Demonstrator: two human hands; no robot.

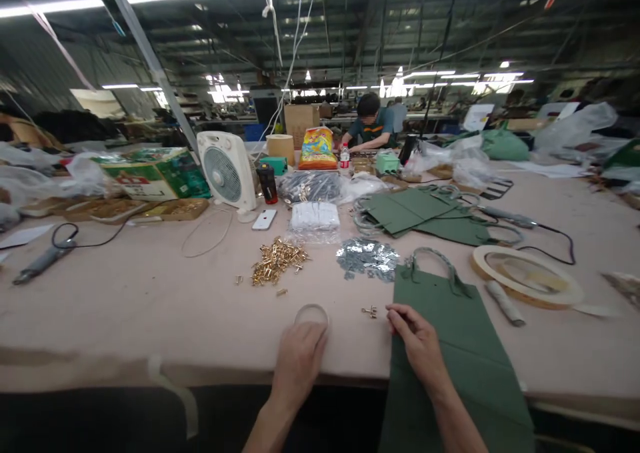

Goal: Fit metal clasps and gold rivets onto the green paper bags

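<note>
head view: left fingers [306, 333], curled down at pale ring [311, 305]; cannot tell if gripping. right fingers [400, 314], nearly pinched, over left edge of green bag [463, 346]; cannot tell if holding anything. done: cord handle [443, 257] on bag. remaining loose: gold fittings [275, 263] beyond left fingers, grey plates [367, 259] beyond right, small fitting cluster [370, 312] between. bag overhanging tabletop [175, 306] edge below right fingers; open room leftward of left fingers.

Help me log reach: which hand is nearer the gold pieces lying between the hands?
Right. The right hand is just right of the gold pieces; the left hand is farther off, on their left side.
</note>
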